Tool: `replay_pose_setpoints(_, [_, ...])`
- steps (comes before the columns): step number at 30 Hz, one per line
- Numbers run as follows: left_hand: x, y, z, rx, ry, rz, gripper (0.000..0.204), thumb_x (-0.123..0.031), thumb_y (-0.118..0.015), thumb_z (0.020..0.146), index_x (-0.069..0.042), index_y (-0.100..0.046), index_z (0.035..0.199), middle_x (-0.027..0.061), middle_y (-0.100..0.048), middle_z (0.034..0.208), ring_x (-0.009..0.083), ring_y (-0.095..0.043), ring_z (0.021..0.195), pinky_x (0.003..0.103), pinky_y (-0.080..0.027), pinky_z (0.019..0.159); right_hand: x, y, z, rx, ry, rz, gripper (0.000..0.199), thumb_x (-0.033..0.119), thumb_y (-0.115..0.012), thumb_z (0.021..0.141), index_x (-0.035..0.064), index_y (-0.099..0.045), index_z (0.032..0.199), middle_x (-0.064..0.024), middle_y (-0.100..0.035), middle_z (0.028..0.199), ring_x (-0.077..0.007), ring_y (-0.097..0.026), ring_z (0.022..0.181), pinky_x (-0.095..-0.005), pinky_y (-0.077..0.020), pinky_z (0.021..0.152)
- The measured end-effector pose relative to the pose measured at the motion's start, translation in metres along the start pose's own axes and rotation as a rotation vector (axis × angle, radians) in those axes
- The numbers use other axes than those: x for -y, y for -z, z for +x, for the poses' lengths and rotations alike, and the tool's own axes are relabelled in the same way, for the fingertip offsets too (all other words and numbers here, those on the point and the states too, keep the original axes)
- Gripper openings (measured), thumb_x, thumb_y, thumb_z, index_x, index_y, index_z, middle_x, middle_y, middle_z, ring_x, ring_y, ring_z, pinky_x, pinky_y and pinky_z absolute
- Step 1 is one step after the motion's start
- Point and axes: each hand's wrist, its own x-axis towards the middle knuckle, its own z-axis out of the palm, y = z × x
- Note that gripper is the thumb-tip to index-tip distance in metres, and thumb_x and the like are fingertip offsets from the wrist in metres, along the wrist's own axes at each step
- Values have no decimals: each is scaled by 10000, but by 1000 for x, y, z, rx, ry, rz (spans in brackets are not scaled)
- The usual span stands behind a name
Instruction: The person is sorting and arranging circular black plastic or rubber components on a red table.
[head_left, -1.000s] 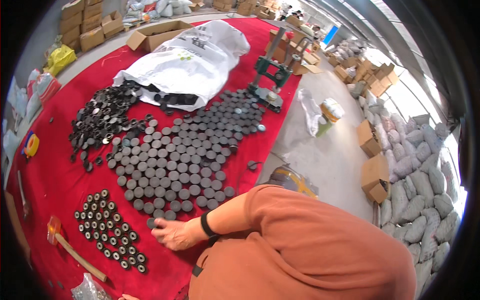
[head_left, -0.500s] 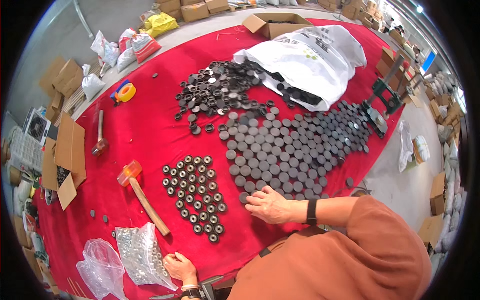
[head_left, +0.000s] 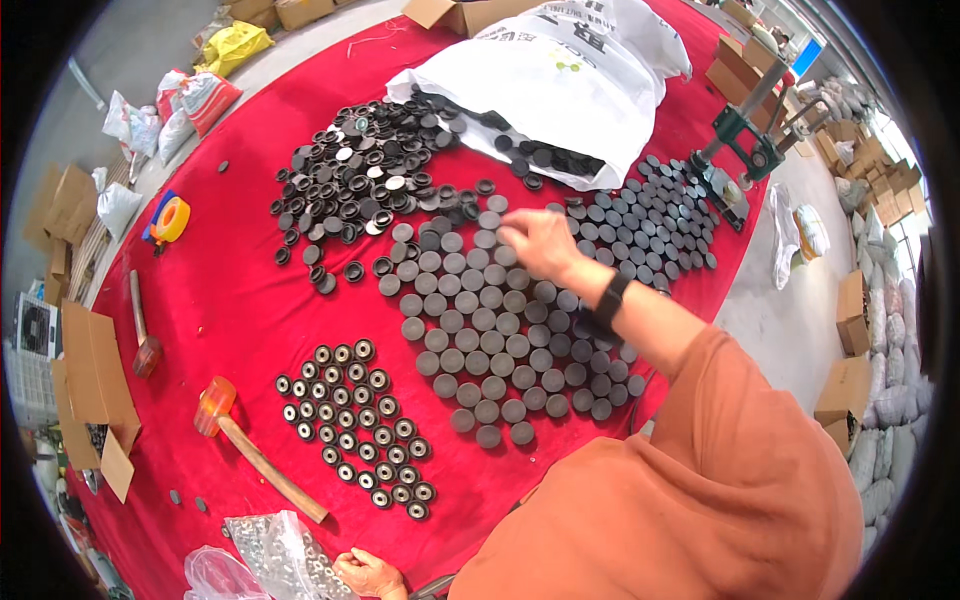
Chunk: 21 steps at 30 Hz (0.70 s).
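Note:
My right hand (head_left: 540, 243) hovers over the far part of a broad field of dark grey round caps (head_left: 507, 322), its fingers bent and smeared by motion. Whether it holds a cap cannot be made out. Down at the near edge, my left hand (head_left: 367, 574) rests with curled fingers beside a clear plastic bag (head_left: 290, 552) of small metal parts; the inside of its grip is hidden. Between the hands stand several black caps with metal rings in them (head_left: 367, 452), grouped in slanting rows. Behind the grey field lies a loose heap of black caps (head_left: 345, 180), many hollow side up.
A mallet with an orange head (head_left: 215, 405) lies at left, a second hammer (head_left: 146, 355) beyond it. A white sack (head_left: 560, 85) spills caps at the back. A green hand press (head_left: 735, 150) stands far right. Tape (head_left: 172, 219) and an open carton (head_left: 100, 375) flank the red cloth (head_left: 270, 290).
My right hand has moved from the near edge of the grey caps up to their far part. The view has shifted, and my left hand stays by the bag.

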Motion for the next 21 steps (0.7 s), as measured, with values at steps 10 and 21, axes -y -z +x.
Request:
replay_pose_setpoints(10, [3, -2, -1, 47, 34, 1, 166, -191, -548, 837, -39, -488, 807, 125, -509, 747, 313, -514, 688, 417, -400, 650, 26, -17, 93, 536, 58, -576, 740, 350, -719, 652, 31, -439, 1258, -176, -591, 1089, -329, -561, 1032, -423, -422, 897])
replay_pose_setpoints(21, [0, 2, 0, 74, 59, -26, 174, -179, -557, 804, -31, -474, 762, 112, -466, 763, 288, -489, 689, 408, -389, 616, 54, -120, 146, 219, -65, -84, 730, 370, -812, 547, -78, -525, 1047, -251, -599, 1031, -359, -588, 987, -381, -484, 849])
